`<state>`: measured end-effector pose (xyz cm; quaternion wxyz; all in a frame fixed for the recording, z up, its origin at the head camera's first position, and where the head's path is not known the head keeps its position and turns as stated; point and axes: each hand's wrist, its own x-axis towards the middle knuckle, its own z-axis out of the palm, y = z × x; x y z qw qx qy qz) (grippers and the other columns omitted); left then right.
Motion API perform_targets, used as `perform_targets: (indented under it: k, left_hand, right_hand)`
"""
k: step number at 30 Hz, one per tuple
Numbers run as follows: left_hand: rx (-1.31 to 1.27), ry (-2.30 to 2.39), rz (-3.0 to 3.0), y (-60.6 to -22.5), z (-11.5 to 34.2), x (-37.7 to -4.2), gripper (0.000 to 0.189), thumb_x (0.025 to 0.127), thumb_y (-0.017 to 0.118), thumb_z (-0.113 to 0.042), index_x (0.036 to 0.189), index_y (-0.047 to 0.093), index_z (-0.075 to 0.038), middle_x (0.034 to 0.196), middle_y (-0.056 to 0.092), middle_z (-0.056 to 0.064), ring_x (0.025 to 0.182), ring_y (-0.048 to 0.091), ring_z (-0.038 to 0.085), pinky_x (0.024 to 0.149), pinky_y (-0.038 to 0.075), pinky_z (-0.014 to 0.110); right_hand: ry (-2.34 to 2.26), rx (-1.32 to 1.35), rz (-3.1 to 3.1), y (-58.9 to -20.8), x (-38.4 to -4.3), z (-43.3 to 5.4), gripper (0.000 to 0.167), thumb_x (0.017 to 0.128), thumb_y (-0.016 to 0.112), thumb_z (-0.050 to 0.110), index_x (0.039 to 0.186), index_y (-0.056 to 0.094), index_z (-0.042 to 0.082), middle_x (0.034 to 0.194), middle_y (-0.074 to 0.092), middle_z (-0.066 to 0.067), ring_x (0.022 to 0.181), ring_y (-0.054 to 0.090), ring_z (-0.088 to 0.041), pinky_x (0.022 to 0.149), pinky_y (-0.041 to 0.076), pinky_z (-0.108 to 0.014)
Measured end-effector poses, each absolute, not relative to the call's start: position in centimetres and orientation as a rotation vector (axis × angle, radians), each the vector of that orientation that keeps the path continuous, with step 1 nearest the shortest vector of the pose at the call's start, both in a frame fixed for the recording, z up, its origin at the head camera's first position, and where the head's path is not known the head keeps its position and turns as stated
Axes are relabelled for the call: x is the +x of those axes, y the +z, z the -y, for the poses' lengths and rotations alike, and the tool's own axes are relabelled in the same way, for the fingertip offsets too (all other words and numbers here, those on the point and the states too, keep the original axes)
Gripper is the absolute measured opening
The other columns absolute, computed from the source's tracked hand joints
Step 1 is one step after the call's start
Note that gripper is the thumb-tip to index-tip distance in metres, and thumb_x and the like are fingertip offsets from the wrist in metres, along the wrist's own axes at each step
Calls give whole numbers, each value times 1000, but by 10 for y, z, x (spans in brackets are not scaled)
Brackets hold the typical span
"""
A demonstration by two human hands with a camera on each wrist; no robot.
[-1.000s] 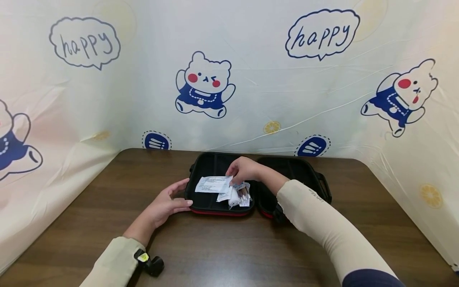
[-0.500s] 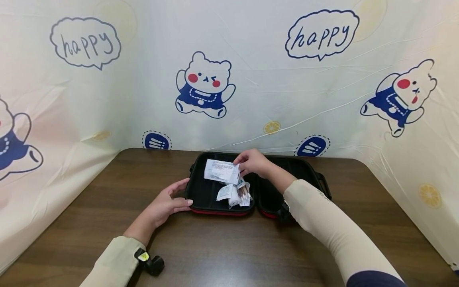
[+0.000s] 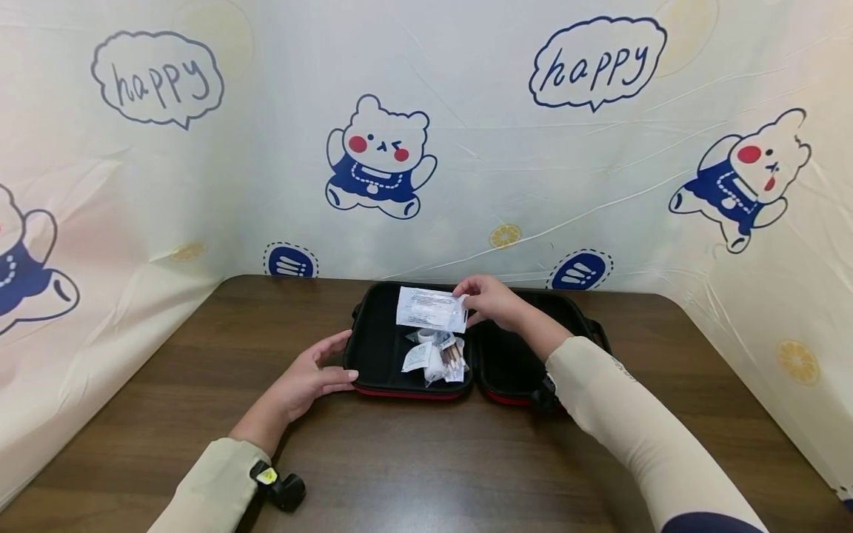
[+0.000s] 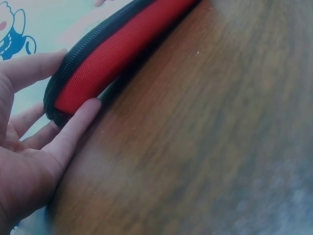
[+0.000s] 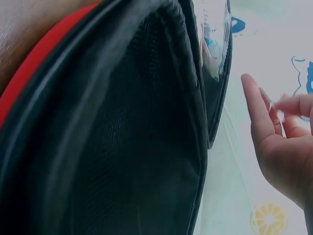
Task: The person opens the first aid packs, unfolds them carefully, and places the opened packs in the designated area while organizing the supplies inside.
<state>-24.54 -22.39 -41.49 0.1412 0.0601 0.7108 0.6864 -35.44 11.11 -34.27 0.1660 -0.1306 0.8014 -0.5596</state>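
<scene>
My right hand (image 3: pixel 493 300) pinches the right end of a flat white printed packet (image 3: pixel 429 307), held over the back of the left half of an open black-and-red zip case (image 3: pixel 373 355). Below the packet, in that half, lie a small white packet (image 3: pixel 417 357), a clear bag with white contents (image 3: pixel 435 368) and a bundle of brown-and-white sticks (image 3: pixel 454 357). My left hand (image 3: pixel 306 377) holds the case's front left corner; in the left wrist view its thumb (image 4: pixel 83 120) touches the red side (image 4: pixel 107 61) and a finger meets the zip edge.
The case's right half (image 3: pixel 509 363) lies open beside the left, with a handle (image 3: pixel 600 333) on its far side. Everything rests on a brown wooden table (image 3: pixel 400 459). A printed cloth (image 3: pixel 466 185) hangs behind the table's back edge.
My right hand has lifted the white printed packet off the pile and moved it back and to the right, uncovering the small items. The left hand has stayed at the case's corner.
</scene>
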Motion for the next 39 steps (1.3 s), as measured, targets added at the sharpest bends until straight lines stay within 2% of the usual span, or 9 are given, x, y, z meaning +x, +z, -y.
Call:
perform_targets:
  k: [4,12,18,24,30,35,39]
  left_hand:
    - [178,1983,-2055,-414,224,-245,81,86,73,-6,153,27,-11,152,21,20,97,62,26,90,54,39]
    - [175,1981,-2052,-415,225,-245,82,86,73,-7,154,27,-12,153,18,20,98,61,27,91,53,39]
    - [174,1987,-2044,-416,225,-244,82,86,72,-6,154,26,-11,153,18,20,97,62,27,90,54,39]
    - [170,1986,-2045,-415,224,-244,82,86,72,-6,154,26,-11,153,19,20,98,61,27,90,54,39]
    - [168,1988,-2049,-415,223,-244,81,87,72,-6,154,26,-11,152,20,20,99,61,27,91,54,39]
    - [173,1987,-2049,-414,222,-244,82,87,72,-5,154,26,-11,153,19,20,99,61,27,90,54,39]
    - [176,1987,-2050,-413,222,-244,82,87,72,-6,154,26,-11,153,19,20,99,61,27,90,54,39]
  right_hand:
    - [-1581,-378,-2334,-341,-354,-122,27,88,61,-8,114,56,-3,106,55,-15,87,58,-21,67,57,-30]
    - [-1652,-365,-2369,-346,-361,-148,48,87,64,-8,133,50,-8,112,60,-18,87,60,-16,73,56,-26]
    - [-1639,-234,-2464,-349,-367,-170,36,88,68,0,123,59,-8,109,65,-17,85,60,-15,74,54,-23]
    - [-1707,-73,-2474,-351,-369,-192,26,91,68,6,114,60,-3,102,62,-11,82,58,-16,70,54,-24]
    - [-1783,-51,-2354,-354,-368,-209,22,95,62,5,114,54,-2,97,64,-10,79,64,-18,69,60,-35]
    - [-1834,-58,-2289,-357,-367,-222,22,95,59,0,115,50,-4,93,64,-8,79,63,-18,69,60,-33]
    - [-1857,-72,-2265,-359,-365,-232,29,95,59,0,121,48,-7,98,65,-9,81,63,-17,72,59,-33]
